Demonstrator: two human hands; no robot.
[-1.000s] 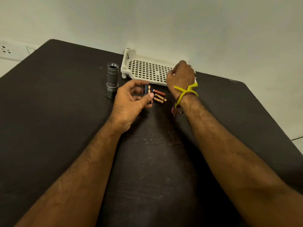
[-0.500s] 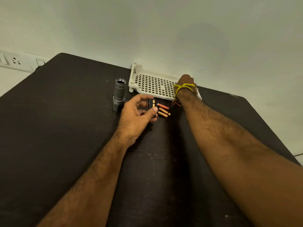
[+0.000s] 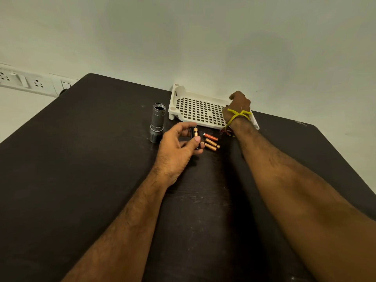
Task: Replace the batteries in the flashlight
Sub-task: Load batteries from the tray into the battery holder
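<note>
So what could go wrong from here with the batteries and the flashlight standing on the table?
Three loose copper-coloured batteries lie on the dark table right beside the left hand; a nudge could roll them, or mix old cells with new. The grey metal flashlight body stands upright with its end open, close to that hand's knuckles, so a bump may topple it. The right hand reaches into the white perforated plastic tray, and its forearm passes near the cells.

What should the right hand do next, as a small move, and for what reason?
Probably lift whatever it reaches for in the white tray and bring it toward the left hand. The right hand is at the tray's far right corner, while the left already holds the battery holder.
</note>
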